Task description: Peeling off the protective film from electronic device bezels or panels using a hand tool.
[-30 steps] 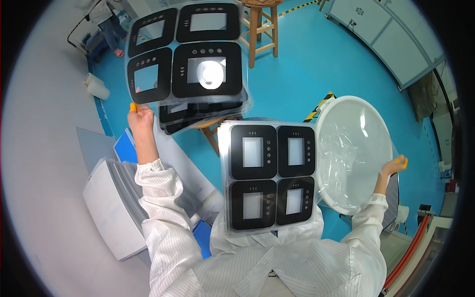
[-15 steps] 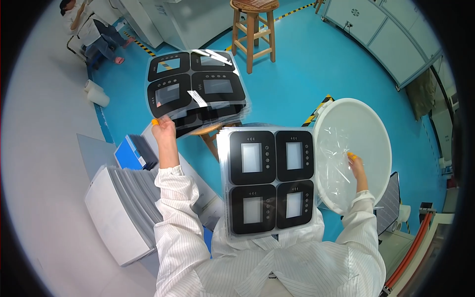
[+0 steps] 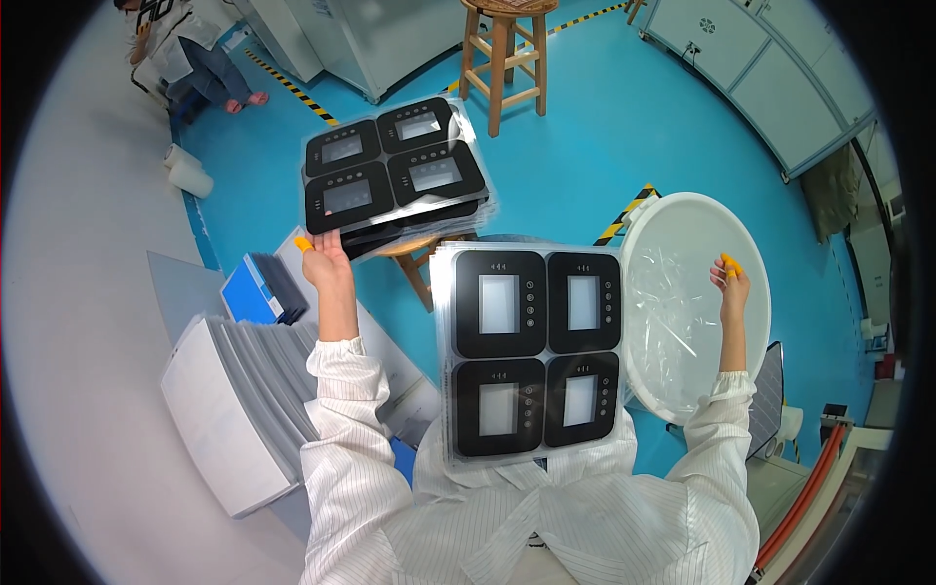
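Observation:
My left hand point(image 3: 330, 265), an orange finger cot on its thumb, is at the near edge of the upper sheet point(image 3: 395, 166) on a stack of clear sheets printed with black panels. Its fingers are stretched out under the sheet and the thumb stands apart. A second stack of such panel sheets point(image 3: 497, 354) lies on my lap. My right hand point(image 3: 731, 283), also with orange finger cots, hovers over a round white tub point(image 3: 763, 322), fingers loosely curled and apart, holding nothing visible. Crumpled clear film point(image 3: 661, 322) lies inside the tub.
The far stack rests on a wooden stool point(image 3: 417, 278); another wooden stool point(image 3: 502, 58) stands farther back. At left are a thick pile of grey-white sheets point(image 3: 239, 409) and a blue box point(image 3: 249, 292). A person point(image 3: 195, 58) sits far left. Cabinets point(image 3: 751, 78) line the far right.
The upper sheet on the far stack has come down flatter, and my left fingers have opened. My right hand has let go of the clear film and moved up and right.

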Demonstrator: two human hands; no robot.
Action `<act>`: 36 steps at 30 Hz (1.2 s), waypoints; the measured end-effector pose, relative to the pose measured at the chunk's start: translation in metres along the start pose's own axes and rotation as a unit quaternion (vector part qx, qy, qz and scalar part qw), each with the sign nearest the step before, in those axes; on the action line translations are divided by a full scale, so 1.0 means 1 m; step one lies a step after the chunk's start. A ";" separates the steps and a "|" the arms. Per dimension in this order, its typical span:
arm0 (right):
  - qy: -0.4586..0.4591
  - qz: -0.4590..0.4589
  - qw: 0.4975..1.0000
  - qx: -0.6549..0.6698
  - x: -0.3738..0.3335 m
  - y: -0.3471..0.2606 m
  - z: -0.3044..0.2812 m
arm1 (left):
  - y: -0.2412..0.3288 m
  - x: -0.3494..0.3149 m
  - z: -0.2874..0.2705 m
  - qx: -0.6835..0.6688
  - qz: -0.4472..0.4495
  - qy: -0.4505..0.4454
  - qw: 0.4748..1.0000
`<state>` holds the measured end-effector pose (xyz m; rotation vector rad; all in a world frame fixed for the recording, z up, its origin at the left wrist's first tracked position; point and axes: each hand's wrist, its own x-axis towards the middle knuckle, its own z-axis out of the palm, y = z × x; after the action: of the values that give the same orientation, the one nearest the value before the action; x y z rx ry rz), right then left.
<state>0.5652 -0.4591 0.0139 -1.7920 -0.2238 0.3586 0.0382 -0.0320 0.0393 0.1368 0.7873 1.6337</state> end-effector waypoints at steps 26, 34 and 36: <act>-0.398 -0.398 0.814 -0.141 -0.195 -0.105 0.260 | -0.007 -0.116 0.009 0.564 0.336 -0.427 0.622; -0.387 -0.433 0.792 -0.190 -0.204 -0.102 0.309 | -0.017 -0.145 -0.016 0.649 0.280 -0.420 0.570; -0.398 -0.418 0.794 -0.190 -0.203 -0.102 0.313 | -0.020 -0.146 -0.017 0.651 0.277 -0.414 0.574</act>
<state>0.2677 -0.2183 0.0694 -1.6184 -1.7305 0.4125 0.0805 -0.1724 0.0643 2.2266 1.0479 0.8944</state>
